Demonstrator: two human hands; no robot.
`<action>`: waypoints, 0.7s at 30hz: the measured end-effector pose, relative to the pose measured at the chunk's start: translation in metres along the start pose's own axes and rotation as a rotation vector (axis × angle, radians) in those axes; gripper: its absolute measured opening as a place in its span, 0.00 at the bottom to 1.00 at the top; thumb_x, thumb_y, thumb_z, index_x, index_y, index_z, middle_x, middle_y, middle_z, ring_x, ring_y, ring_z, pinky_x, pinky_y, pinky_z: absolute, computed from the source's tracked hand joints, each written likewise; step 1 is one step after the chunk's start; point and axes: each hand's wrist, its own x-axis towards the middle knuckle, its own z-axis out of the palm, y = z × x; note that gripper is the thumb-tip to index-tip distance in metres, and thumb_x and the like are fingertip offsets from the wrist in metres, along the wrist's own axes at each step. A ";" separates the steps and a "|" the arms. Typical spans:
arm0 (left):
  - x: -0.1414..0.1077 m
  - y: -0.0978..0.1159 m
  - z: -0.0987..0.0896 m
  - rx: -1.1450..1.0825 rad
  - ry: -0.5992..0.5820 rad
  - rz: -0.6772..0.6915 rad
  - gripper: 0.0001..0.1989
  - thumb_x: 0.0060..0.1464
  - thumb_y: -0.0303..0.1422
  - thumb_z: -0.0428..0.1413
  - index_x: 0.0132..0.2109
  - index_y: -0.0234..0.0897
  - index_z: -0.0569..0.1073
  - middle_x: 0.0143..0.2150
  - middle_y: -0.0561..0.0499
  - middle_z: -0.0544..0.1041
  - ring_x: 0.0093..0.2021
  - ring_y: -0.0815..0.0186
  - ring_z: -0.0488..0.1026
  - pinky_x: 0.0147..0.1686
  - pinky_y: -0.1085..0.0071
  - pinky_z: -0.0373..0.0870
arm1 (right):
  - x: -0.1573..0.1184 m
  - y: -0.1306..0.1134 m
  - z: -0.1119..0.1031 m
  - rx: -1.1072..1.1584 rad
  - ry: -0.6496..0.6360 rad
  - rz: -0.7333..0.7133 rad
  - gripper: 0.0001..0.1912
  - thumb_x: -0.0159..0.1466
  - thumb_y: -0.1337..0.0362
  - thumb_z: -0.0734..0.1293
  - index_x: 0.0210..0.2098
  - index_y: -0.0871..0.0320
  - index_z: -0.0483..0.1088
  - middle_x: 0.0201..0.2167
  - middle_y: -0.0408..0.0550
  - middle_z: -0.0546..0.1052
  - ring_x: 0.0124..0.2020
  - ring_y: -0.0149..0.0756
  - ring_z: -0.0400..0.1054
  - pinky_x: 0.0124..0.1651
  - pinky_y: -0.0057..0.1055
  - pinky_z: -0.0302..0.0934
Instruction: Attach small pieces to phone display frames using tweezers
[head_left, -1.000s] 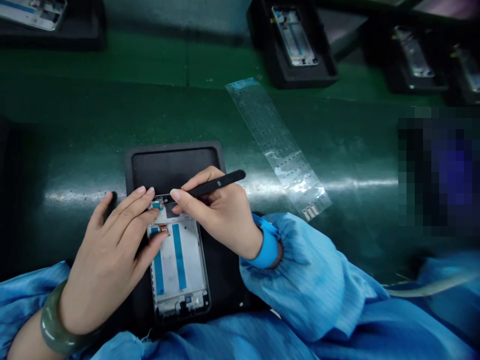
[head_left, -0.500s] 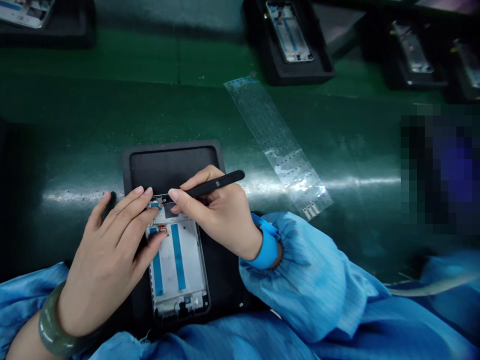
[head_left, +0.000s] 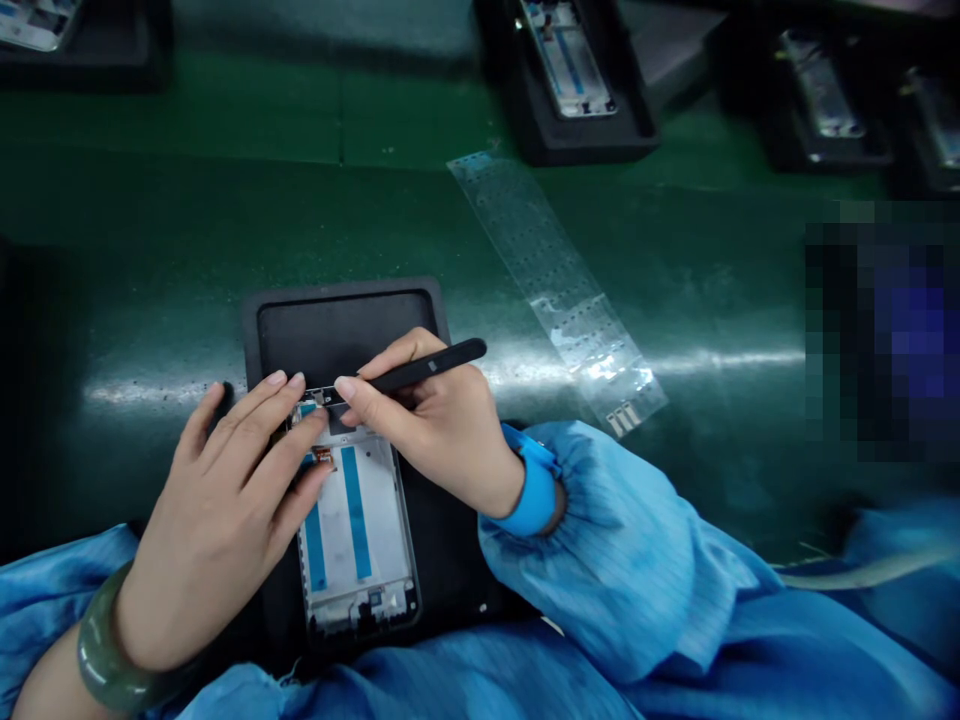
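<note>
Just a white phone frame with blue strips

a strip of green bench mat gives a hand room to pass between a black rubber tray and the row of black foam trays at the far edge, with a flat transparent perforated plastic strip lying across that path. the bare upper half of the tray also leaves room, but the left hand and the right hand, gripping slim black tweezers, crowd the top end of a white phone frame, and a puffy blue sleeve blocks the lower right.
</note>
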 end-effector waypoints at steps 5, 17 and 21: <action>0.000 0.003 0.001 0.042 -0.038 0.003 0.21 0.60 0.35 0.47 0.58 0.34 0.63 0.60 0.38 0.64 0.63 0.50 0.56 0.58 0.46 0.56 | 0.001 -0.001 0.001 -0.025 -0.020 -0.035 0.10 0.59 0.57 0.67 0.31 0.55 0.65 0.28 0.42 0.73 0.27 0.30 0.71 0.31 0.29 0.68; 0.001 0.006 0.001 -0.029 -0.028 -0.070 0.18 0.60 0.33 0.48 0.56 0.36 0.65 0.60 0.42 0.64 0.63 0.53 0.56 0.60 0.47 0.54 | 0.010 -0.010 -0.001 0.210 0.065 -0.105 0.09 0.59 0.60 0.68 0.33 0.53 0.62 0.34 0.42 0.73 0.36 0.32 0.73 0.40 0.31 0.70; 0.000 0.005 0.003 -0.022 -0.014 -0.068 0.21 0.60 0.35 0.48 0.59 0.33 0.62 0.60 0.41 0.65 0.63 0.53 0.57 0.60 0.47 0.54 | 0.016 -0.007 -0.001 0.246 -0.083 -0.117 0.08 0.60 0.63 0.67 0.35 0.54 0.62 0.37 0.43 0.73 0.38 0.32 0.72 0.42 0.32 0.70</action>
